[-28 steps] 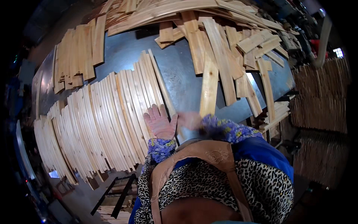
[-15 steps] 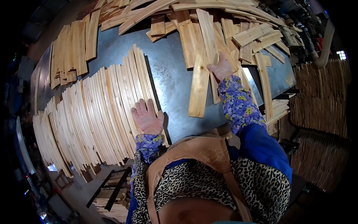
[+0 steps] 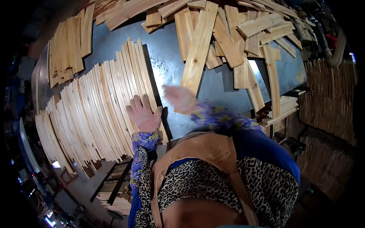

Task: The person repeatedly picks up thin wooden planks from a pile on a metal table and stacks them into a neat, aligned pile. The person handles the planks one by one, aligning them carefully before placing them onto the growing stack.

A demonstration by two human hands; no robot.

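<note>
My left hand point(image 3: 143, 114), in a pale pink glove, lies flat with fingers spread on the right-hand end of a long row of narrow wooden strips point(image 3: 97, 110) standing side by side. My right hand point(image 3: 180, 99), likewise gloved, is smeared by motion over the near end of a long knotty plank point(image 3: 197, 49). That plank slants across the table, its far end resting among other boards. Whether my right fingers grip it cannot be made out.
The boards lie on a grey metal table point(image 3: 222, 100). A jumbled heap of boards point(image 3: 228, 45) covers its far right. Another group of boards point(image 3: 64, 49) lies at the far left. Tall stacks of wood point(image 3: 327, 91) stand beyond the table on the right.
My right hand has swung left and nearer from the heap of boards toward the row of strips. The long plank now slants where boards stood upright before. My left hand stays on the strips.
</note>
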